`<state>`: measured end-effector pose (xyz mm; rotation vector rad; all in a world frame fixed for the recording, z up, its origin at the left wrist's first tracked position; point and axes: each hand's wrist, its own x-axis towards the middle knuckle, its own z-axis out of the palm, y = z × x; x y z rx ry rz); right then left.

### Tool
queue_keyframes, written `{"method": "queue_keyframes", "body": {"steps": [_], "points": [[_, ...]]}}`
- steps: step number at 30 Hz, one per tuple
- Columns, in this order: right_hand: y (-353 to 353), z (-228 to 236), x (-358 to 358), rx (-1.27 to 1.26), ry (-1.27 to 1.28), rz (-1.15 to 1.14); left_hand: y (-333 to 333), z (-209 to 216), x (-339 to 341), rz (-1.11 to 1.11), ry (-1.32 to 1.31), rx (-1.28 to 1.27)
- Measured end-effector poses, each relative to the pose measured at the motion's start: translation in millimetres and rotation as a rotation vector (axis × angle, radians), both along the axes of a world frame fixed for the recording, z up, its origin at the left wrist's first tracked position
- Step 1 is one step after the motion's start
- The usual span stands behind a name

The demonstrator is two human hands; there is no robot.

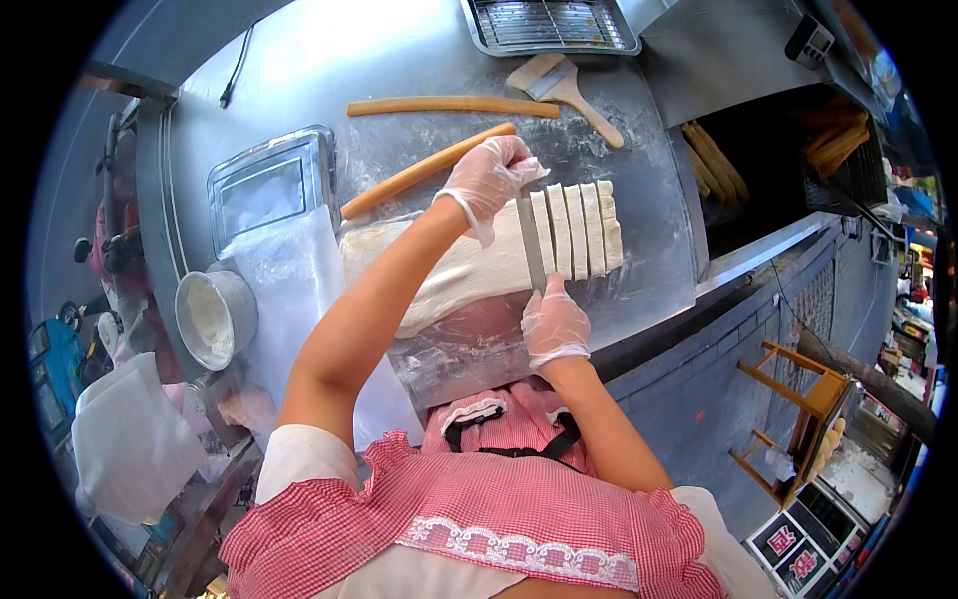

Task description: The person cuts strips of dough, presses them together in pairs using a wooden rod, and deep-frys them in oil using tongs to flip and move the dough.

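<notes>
A long flat slab of white dough [454,275] lies across the metal table. Toward its right end, several narrow strips [580,230] are cut and lie side by side with thin gaps. A long, straight metal blade [531,240] stands across the dough at the left of these strips. My left hand [492,185], in a clear plastic glove, is closed on the blade's far end. My right hand [556,324], gloved too, grips its near end; the glove hides any handle there.
Behind the dough lie two wooden rolling sticks [424,172] and a flat brush [569,90]. A wire-racked tray [554,28] stands at the back. Leftward are a clear lidded container [269,190] and a metal pot of flour [213,319]. Fried dough sticks [717,165] lie beyond the table's right edge.
</notes>
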<state>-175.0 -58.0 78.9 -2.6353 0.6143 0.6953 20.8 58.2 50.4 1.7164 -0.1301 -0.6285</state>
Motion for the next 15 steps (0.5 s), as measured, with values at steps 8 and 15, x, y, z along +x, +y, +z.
{"method": "queue_keyframes", "body": {"steps": [8,15], "points": [[14.0,-27.6,5.1,0.007,0.102,0.019,13.5,-41.8,-8.1,0.003,-0.067,0.175],[13.3,-58.2,-7.6,0.033,0.035,-0.045,5.5,-51.9,-28.6,0.094,-0.148,0.179]]}}
